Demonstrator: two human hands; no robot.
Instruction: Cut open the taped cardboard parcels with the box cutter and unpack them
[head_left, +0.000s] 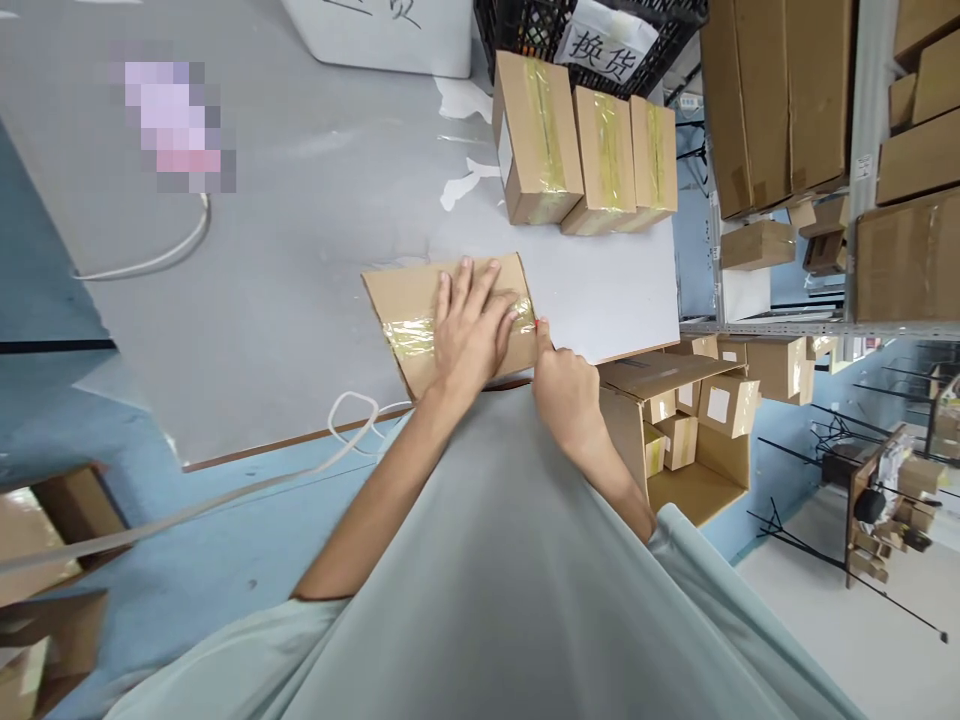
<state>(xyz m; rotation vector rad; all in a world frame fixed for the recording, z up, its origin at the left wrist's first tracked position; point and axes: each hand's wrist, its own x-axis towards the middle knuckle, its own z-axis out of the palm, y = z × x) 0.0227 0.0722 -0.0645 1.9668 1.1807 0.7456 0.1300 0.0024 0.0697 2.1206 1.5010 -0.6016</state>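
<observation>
Cardboard carton (420, 310) lies under the left hand (469, 330), whose fingers are spread flat, pressing the yellowish tape strip (409, 337) down along the lid seam and gripping nothing. Just beside it, the right hand (566, 390) is curled, thumb and forefinger seeming to pinch the tape end at the carton's edge; what it grips is not clear. To seal well, I judge the palm should rub outward along the strip while the other hand keeps it taut. Beyond the fingertips stand three taped boxes (592, 150) on the grey table (300, 230)

The left hand (471, 330) lies flat on a taped cardboard box (420, 315) at the tabletop's (300, 250) near edge; the right hand (566, 390) pinches its right end
</observation>
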